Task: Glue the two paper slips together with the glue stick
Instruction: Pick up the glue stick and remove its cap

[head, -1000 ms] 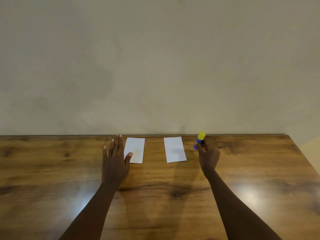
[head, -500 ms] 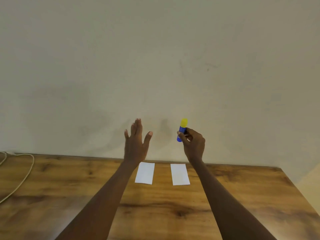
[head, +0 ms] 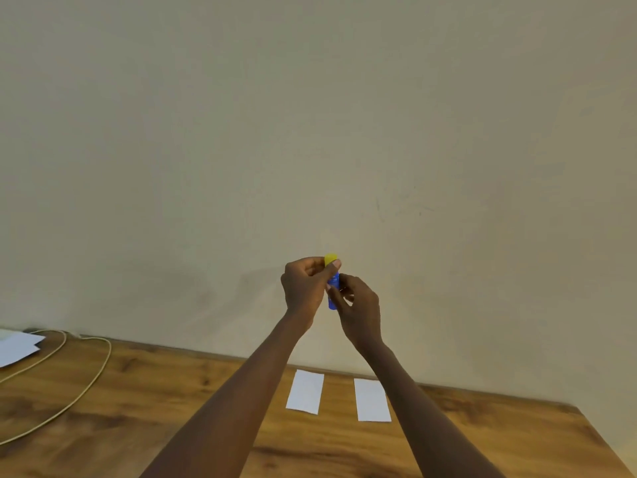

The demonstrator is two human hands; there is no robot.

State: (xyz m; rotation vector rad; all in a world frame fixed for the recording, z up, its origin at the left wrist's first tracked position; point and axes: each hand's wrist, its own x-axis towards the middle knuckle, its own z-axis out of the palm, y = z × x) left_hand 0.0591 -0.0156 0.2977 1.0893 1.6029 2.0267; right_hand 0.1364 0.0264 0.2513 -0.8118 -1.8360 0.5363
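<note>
Both hands are raised in front of the wall (head: 310, 132), well above the wooden table (head: 155, 401). They hold the glue stick (head: 333, 293) between them, roughly upright, with the yellow cap (head: 330, 258) at the top.

Left hand (head: 303, 288): the fingers are curled and the thumb lies across the front of the stick. Thumb and fingers pinch the stick at the yellow cap. The cap is seated on the blue body.

Right hand (head: 360, 310): the fingers and thumb are curled round the lower blue part of the glue stick and grip it. The bottom end of the stick shows just below the fingers.

The two paper slips lie flat on the table near its far edge, below the hands. The left slip (head: 305, 392) and the right slip (head: 372, 400) lie side by side with a strip of bare wood between them; they do not touch. Neither hand touches either slip.

A pale cable (head: 90, 382) loops across the left part of the table. Loose white sheets (head: 15, 347) lie at the far left edge.
</note>
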